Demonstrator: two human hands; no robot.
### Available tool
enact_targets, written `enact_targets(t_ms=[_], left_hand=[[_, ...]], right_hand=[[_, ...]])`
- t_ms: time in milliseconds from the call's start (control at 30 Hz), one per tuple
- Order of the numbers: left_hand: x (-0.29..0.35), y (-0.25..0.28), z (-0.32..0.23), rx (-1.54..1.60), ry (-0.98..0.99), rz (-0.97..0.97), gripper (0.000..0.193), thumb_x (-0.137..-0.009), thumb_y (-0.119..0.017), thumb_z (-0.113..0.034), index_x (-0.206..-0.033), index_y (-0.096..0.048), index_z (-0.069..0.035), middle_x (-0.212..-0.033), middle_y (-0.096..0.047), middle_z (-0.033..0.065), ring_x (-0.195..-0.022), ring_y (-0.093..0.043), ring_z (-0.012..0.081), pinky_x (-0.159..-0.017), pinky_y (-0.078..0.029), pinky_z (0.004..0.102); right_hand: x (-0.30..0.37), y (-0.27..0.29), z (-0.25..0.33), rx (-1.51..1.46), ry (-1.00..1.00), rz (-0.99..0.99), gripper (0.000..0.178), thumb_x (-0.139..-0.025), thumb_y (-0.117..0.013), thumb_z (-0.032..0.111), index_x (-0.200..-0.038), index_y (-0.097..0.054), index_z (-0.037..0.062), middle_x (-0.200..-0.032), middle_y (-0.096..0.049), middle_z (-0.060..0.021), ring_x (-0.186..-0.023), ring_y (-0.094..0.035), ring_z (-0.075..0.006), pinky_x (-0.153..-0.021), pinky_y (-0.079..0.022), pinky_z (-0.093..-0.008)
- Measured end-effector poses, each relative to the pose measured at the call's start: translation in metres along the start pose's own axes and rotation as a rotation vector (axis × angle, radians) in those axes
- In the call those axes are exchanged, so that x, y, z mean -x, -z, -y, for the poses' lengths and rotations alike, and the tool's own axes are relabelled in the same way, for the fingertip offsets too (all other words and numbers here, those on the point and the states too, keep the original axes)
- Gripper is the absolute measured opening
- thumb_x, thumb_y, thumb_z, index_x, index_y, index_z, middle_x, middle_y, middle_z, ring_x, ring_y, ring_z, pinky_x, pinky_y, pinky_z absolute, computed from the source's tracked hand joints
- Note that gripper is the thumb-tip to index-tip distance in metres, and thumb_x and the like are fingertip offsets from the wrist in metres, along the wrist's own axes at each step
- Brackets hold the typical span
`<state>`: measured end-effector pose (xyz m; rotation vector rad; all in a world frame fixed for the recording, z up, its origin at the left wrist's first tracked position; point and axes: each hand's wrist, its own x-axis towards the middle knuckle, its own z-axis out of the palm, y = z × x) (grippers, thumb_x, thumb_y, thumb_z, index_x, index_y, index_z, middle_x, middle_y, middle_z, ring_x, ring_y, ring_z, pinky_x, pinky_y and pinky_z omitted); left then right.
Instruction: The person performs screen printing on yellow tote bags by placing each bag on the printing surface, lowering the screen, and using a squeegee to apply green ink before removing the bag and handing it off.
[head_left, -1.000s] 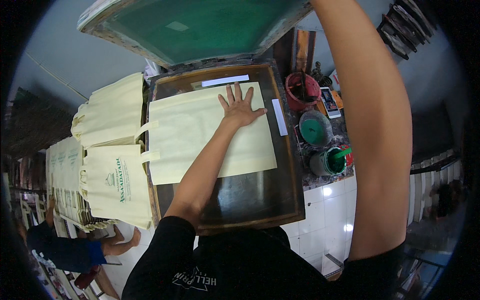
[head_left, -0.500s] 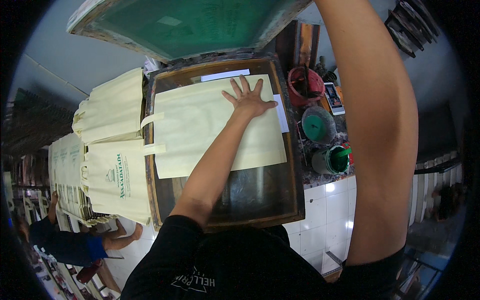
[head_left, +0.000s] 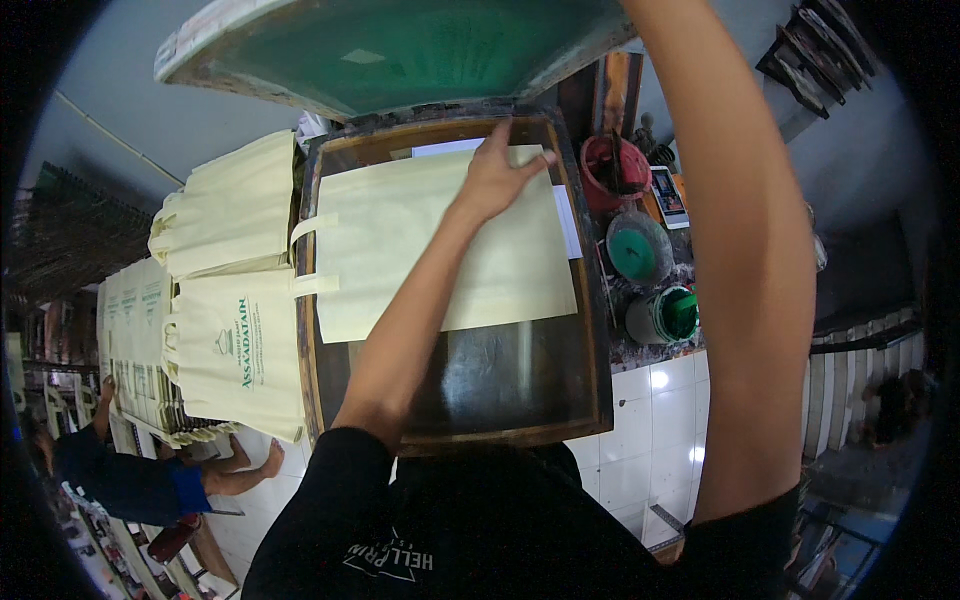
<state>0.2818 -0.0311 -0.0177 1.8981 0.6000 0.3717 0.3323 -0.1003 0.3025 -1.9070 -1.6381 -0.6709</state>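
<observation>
A pale cream tote bag (head_left: 395, 240) lies flat on the dark framed printing board (head_left: 500, 400), its two handles pointing left. At the bag's far right corner, my left hand (head_left: 492, 183) has its thumb spread from the fingers and grips nothing; whether it presses on the cloth or hovers cannot be told. White paper strips (head_left: 567, 222) show along the bag's right and far edges. Beyond the board, a green-meshed printing screen (head_left: 440, 60) stands tilted up. My right arm (head_left: 745, 250) stretches up toward the screen's right end, with its hand beyond the upper edge of view.
Stacks of cream tote bags (head_left: 235, 340) lie left of the board, some with green print. On the right are a red bucket (head_left: 590, 175), a bowl of green paint (head_left: 640, 250), an open paint tub (head_left: 645, 320) and a phone (head_left: 668, 195). Another person (head_left: 125, 470) is at the lower left.
My left hand has slid slightly from the bag's upper right area toward its far corner, its fingers drawn closer together. The raised screen appears a little lower and further right.
</observation>
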Motion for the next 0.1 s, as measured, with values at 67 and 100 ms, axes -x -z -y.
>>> enact_targets(t_ms=[67,100], left_hand=[[0.035,0.035,0.001,0.459,-0.085,0.039,0.102,-0.087,-0.062,-0.070,-0.162,-0.018,-0.018,-0.163,-0.023,0.0283,-0.155,-0.010,0.0403,-0.118,-0.015,0.0669],[0.041,0.037,-0.008,0.520,-0.040,-0.007,0.102,-0.087,-0.062,-0.070,-0.162,-0.018,-0.018,-0.163,-0.023,0.0283,-0.155,-0.010,0.0403,-0.118,-0.015,0.0669]], right_hand=[[0.022,-0.002,0.009,-0.033,-0.042,0.019,0.035,-0.086,-0.076,0.036,-0.095,-0.079,0.0016,-0.097,-0.075,-0.0237,-0.090,-0.073,-0.0343,-0.085,-0.056,-0.0464],[0.023,0.000,0.015,-0.033,-0.040,0.020,0.035,-0.086,-0.076,0.036,-0.095,-0.079,0.0016,-0.097,-0.075,-0.0237,-0.090,-0.073,-0.0343,-0.085,-0.056,-0.0464]])
